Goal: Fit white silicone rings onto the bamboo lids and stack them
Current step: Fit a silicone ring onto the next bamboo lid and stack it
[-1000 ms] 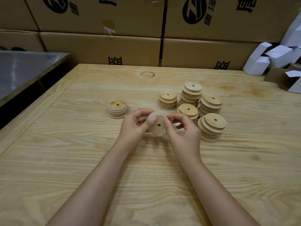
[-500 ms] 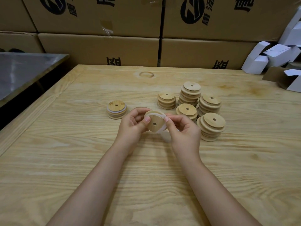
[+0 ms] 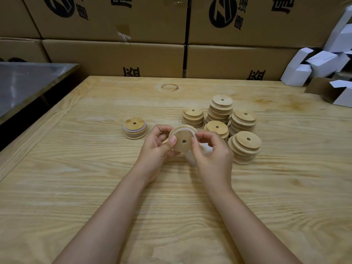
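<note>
Left hand (image 3: 156, 147) and right hand (image 3: 213, 155) are pinching a tilted bamboo lid (image 3: 183, 144) above the table (image 3: 95, 187). White silicone ring (image 3: 181, 130) is showing along its upper rim only, the hands covering the rest

Soft, even light is falling from above onto the wooden table (image 3: 80, 197), warming its grain and leaving only faint, blurred shadows beside the lid stacks (image 3: 244, 149). The steel surface (image 3: 28, 86) at the left is giving back a dull grey sheen, and the gap beside it is sinking into black. The wide lens is bowing the cardboard cartons (image 3: 114, 58) and the table's edges, while the white boxes (image 3: 297, 73) are glowing bright without glaring.
</note>
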Motion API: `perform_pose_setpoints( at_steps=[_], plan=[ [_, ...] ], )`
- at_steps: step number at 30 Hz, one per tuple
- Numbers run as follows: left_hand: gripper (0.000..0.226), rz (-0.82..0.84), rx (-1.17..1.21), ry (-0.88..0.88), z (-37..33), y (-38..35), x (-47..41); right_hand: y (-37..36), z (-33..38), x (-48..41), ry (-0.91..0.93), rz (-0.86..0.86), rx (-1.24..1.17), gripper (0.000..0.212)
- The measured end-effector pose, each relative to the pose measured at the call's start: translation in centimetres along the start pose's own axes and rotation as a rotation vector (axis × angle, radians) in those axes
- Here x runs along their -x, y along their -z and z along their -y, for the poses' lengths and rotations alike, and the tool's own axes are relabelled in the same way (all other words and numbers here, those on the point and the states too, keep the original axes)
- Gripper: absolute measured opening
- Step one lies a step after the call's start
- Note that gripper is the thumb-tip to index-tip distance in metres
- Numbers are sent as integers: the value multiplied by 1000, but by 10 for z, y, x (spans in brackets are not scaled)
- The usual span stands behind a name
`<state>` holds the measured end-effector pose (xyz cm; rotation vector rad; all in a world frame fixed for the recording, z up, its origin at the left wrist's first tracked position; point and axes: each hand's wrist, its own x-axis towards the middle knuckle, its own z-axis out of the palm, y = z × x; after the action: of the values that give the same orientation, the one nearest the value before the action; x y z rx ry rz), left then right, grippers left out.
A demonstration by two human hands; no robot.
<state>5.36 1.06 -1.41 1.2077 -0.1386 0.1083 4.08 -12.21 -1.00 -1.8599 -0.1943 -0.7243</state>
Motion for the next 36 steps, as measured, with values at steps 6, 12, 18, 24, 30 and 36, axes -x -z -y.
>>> perform_pose_setpoints(
  at_steps=[6, 12, 18, 24, 30, 36],
  plan=[
    [19, 11, 38, 2, 1, 3, -2, -2, -1, -2, -187, -3, -169, 14],
    [19, -7, 153, 51, 1, 6, -5, -5, 2, -1, -311, 18, -316, 20],
    [18, 22, 204, 97, 0, 8, -6, -4, 5, -2, -356, 28, -395, 16],
    [30, 113, 96, 84, -4, 16, -5, 0, 3, -3, -292, 76, -325, 18],
    [29, 21, 51, 27, 0, 15, -4, -1, 4, 1, -110, 97, -133, 14],
    [29, 2, 39, 20, 0, 16, -5, -4, 1, 4, -99, 45, -75, 6]
  ],
)
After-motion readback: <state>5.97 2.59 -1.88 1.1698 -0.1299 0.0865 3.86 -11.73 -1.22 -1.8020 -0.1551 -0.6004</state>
